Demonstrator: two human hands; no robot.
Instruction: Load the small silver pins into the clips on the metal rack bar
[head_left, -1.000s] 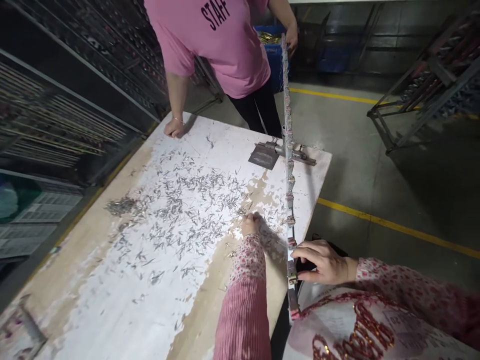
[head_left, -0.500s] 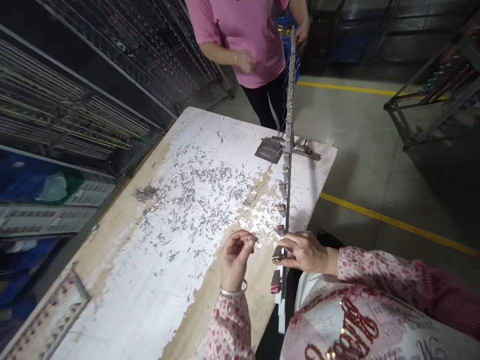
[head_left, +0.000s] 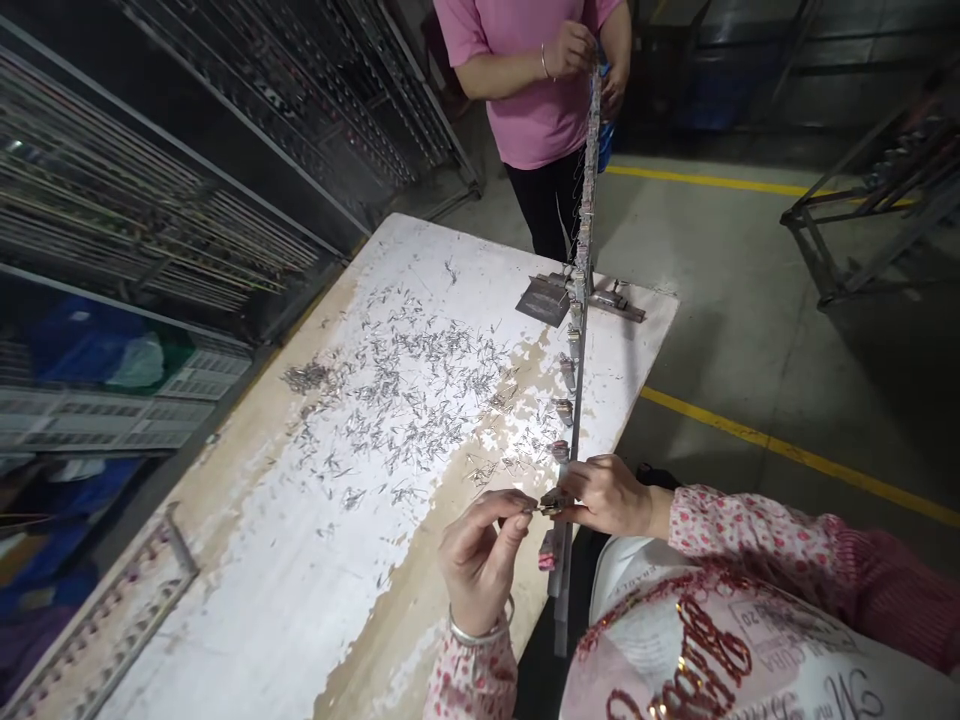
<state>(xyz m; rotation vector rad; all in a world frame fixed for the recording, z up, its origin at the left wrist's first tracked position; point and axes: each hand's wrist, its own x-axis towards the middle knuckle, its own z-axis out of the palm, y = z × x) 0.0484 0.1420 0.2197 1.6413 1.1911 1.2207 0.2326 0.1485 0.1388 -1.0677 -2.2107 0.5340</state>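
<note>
My left hand [head_left: 484,555] is closed in a pinch on a small metal wire piece, mostly hidden by the fingertips. Its tip meets a small dark and brassy clip [head_left: 553,502] on the long upright-edged metal bar [head_left: 576,420]. From the other side of the bar, my right hand [head_left: 607,495] grips that same clip between thumb and fingers. A reddish clip [head_left: 547,550] sits on the bar nearer to me, and a grey one [head_left: 564,411] farther off. Loose wire pieces [head_left: 420,400] lie scattered over the worn white table [head_left: 247,600].
Across the table a person in a pink top [head_left: 525,90] has both hands at the bar's far end. A metal stand [head_left: 544,300] lies under the bar. Racks of rods [head_left: 142,220] line the left; another metal rack [head_left: 847,240] stands at right.
My left hand has moved right, bringing the wire piece from beside the bar to the clip. The other person's hand has risen to the bar's far end. The view has shifted slightly.
</note>
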